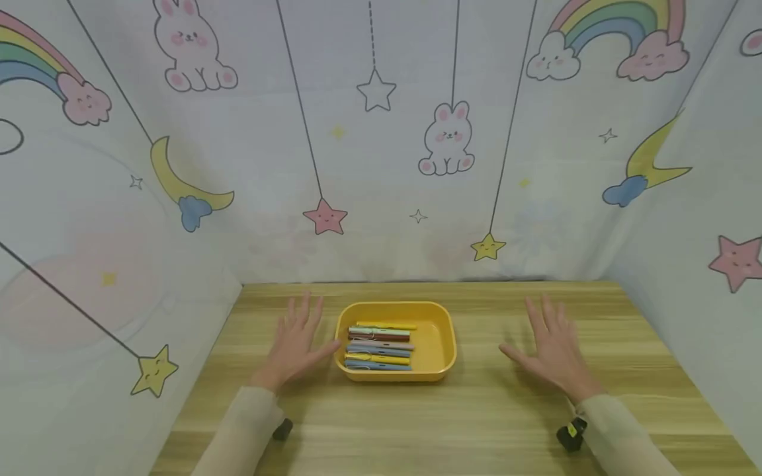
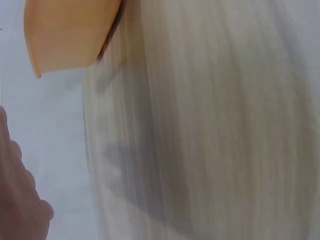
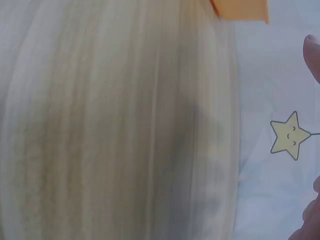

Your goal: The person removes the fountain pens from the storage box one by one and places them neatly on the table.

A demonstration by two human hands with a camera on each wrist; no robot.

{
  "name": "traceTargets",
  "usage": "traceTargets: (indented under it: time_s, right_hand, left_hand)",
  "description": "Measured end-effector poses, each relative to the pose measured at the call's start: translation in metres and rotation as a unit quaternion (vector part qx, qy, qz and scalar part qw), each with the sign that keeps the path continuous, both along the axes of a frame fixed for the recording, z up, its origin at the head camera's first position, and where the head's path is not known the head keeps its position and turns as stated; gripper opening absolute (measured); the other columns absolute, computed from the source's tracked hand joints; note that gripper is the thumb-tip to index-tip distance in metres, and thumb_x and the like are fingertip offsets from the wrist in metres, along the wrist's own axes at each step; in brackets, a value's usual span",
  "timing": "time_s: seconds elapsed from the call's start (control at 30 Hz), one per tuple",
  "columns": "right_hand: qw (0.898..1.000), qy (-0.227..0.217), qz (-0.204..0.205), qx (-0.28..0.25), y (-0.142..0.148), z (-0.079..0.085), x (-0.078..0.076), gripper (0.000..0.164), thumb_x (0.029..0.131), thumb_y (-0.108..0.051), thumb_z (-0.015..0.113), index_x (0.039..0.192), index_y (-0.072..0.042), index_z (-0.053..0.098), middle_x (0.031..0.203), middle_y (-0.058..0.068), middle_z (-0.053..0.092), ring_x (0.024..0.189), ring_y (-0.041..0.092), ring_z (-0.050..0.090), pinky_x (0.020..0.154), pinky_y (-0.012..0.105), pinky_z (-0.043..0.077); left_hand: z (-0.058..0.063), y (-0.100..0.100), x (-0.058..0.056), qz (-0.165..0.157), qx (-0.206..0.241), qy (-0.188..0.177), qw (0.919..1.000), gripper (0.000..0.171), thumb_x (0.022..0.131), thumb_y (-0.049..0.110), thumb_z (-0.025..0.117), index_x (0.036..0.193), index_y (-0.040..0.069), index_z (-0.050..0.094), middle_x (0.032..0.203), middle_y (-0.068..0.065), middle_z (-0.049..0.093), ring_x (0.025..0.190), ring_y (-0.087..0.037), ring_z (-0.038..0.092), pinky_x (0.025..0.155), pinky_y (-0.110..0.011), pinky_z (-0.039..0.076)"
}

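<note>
A yellow plastic tray [image 1: 437, 375] stands on the wooden table, and its side wall [image 2: 70, 37] shows in the left wrist view. Several pens [image 1: 381, 352] in yellow, blue, brown, pink and pale green lie side by side in its left part. My left hand [image 1: 297, 347] is spread just left of the tray, its thumb near the rim; whether it touches cannot be told. My right hand [image 1: 553, 354] is held spread over the table, well to the right of the tray. Both hands hold nothing.
The wooden table [image 1: 405, 430] reaches back to a white cloth wall [image 1: 387, 258] printed with rabbits, stars and rainbows. More printed cloth closes off the left and right sides. A small dark device [image 1: 571, 434] is strapped at the right wrist, another [image 1: 282, 430] at the left.
</note>
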State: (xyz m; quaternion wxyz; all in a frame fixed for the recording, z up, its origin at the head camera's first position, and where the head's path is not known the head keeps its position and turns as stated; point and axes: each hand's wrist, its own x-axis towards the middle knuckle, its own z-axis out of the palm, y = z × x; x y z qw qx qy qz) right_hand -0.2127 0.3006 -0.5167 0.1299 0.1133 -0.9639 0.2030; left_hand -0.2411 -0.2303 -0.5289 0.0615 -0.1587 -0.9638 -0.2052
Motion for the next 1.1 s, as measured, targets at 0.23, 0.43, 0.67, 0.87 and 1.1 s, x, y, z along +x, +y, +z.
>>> traceTargets:
  time_s: [0.23,0.43,0.67,0.87,1.1]
  right_hand:
    - [0.998,-0.041,0.015,-0.039,-0.011,0.008,-0.008,0.110,0.091,-0.059,0.071,0.170,-0.015,0.008,0.173,0.029,0.001,0.154,0.060,-0.002,0.113,0.083,0.006]
    - [0.991,-0.081,0.045,-0.096,-0.025,0.019,-0.015,0.104,0.094,-0.053,0.071,0.170,-0.016,0.010,0.173,0.028,0.003,0.157,0.055,0.002,0.116,0.079,0.009]
    - [0.974,-0.129,0.084,-0.168,-0.041,0.030,-0.018,0.093,0.101,-0.048,0.065,0.171,-0.019,0.010,0.175,0.021,0.011,0.157,0.050,0.015,0.116,0.077,0.017]
    - [0.940,-0.176,0.140,-0.256,-0.056,0.036,-0.024,0.080,0.108,-0.040,0.055,0.171,-0.020,0.009,0.176,0.017,0.008,0.159,0.048,0.007,0.117,0.078,0.011]
    - [0.879,-0.209,0.212,-0.373,-0.073,0.032,-0.033,0.069,0.112,-0.026,0.047,0.170,-0.015,0.011,0.175,0.018,0.010,0.160,0.045,0.006,0.121,0.070,0.014]
  left_hand:
    - [0.004,0.008,-0.002,-0.031,0.073,-0.046,0.9958,0.098,0.100,0.056,0.060,0.170,0.024,0.001,0.175,-0.010,-0.014,0.158,-0.046,-0.017,0.120,-0.075,0.000]
    - [0.005,0.016,-0.003,-0.061,0.179,-0.104,0.9765,0.088,0.104,0.044,0.058,0.170,0.027,0.001,0.175,-0.005,-0.014,0.159,-0.045,-0.015,0.117,-0.078,-0.002]
    - [0.002,0.025,-0.004,-0.079,0.296,-0.184,0.9341,0.073,0.110,0.031,0.051,0.170,0.032,0.010,0.177,-0.005,-0.003,0.162,-0.036,-0.004,0.123,-0.068,0.004]
    - [-0.004,0.027,-0.006,-0.094,0.365,-0.206,0.9033,0.070,0.111,0.022,0.050,0.170,0.019,0.013,0.177,-0.010,0.008,0.161,-0.036,0.009,0.127,-0.056,0.011]
    - [-0.022,0.024,-0.005,-0.093,0.464,-0.223,0.8525,0.071,0.106,0.013,0.060,0.169,0.019,0.025,0.170,-0.014,0.031,0.154,-0.035,0.036,0.120,-0.053,0.031]
